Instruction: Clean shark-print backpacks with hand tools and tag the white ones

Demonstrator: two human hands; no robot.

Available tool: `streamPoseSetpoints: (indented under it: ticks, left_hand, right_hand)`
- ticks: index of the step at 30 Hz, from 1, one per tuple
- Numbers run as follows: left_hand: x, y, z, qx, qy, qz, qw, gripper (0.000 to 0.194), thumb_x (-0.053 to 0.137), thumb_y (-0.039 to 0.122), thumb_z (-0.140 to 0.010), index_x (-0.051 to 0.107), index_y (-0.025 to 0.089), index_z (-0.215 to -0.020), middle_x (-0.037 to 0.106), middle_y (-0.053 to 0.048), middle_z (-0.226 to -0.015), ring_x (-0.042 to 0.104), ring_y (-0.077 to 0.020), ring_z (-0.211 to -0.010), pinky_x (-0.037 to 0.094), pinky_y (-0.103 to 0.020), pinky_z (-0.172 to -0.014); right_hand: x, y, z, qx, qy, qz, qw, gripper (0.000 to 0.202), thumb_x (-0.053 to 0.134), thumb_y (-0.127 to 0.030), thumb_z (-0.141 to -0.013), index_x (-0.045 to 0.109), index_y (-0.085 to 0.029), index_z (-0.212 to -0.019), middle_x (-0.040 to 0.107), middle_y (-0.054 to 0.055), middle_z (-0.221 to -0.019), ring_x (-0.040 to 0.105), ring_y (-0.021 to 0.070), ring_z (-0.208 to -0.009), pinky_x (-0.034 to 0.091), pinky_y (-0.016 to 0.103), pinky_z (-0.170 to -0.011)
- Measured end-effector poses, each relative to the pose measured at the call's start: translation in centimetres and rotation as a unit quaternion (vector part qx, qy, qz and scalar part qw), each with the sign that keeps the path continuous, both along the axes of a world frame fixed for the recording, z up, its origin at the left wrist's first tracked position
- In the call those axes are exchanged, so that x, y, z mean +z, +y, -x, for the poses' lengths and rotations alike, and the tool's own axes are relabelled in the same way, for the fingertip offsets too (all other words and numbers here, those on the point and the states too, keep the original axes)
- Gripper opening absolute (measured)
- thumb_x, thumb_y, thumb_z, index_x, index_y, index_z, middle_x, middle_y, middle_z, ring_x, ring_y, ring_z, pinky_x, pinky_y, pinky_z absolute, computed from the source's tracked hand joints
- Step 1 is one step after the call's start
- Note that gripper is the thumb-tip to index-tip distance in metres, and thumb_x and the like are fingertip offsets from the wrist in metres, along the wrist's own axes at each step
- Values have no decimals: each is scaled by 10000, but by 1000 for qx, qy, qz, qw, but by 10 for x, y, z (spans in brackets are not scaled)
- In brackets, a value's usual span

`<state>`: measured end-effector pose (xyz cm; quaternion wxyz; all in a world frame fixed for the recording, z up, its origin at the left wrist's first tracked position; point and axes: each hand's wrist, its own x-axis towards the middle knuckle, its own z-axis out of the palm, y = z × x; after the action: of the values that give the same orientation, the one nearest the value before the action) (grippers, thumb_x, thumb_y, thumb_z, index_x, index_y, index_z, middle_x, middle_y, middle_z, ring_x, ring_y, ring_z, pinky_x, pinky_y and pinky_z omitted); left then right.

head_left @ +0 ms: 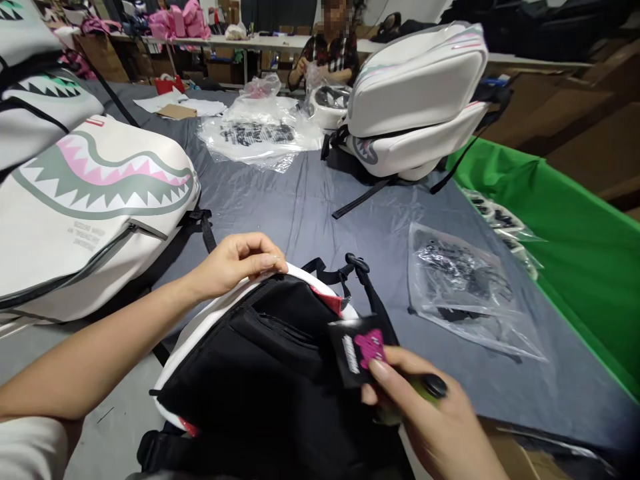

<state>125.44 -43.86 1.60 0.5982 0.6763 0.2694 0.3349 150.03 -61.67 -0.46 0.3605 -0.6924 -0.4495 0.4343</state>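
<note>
A white backpack (260, 283) with a black back panel lies before me at the table's near edge, with bits of red at its rim. My left hand (245, 263) is closed on the backpack's upper edge, thumb against the fingers. Over the panel, my right hand (415, 393) grips a black tag (357, 350) printed with a pink figure and white lettering. The same hand also holds a tool with a yellow-green body and a black round end (434, 385); its other end is hidden. Beside the tag, a black strap with a buckle (357, 262) rises from the backpack.
White backpacks with shark-mouth prints (100, 173) are piled at left; more white backpacks (415, 87) are stacked at the back right. Clear plastic bags (465, 287) lie on the grey-covered table (310, 207). Green sheeting (560, 213) borders the right side. A person (330, 53) sits opposite.
</note>
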Motion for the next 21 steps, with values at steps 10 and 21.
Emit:
streamPoseSetpoints:
  ticks: [10, 21]
  left_hand:
    - [-11, -18, -4, 114, -193, 73, 972, 242, 725, 355, -835, 585, 173, -758, 476, 52, -521, 502, -82, -544, 327, -166, -472]
    - [-9, -24, 11, 245, 112, -251, 930, 139, 591, 270, -904, 663, 197, -810, 667, -10, -766, 617, -131, -744, 490, -271, -721]
  right_hand:
    - [14, 40, 13, 27, 20, -33, 999, 342, 662, -521, -834, 650, -190, -920, 631, -11, -532, 533, 128, -523, 344, 228, -487]
    - [4, 47, 10, 50, -40, -53, 997, 285, 626, -462, -860, 672, -183, -897, 643, -9, -560, 597, 152, -563, 448, 268, -593]
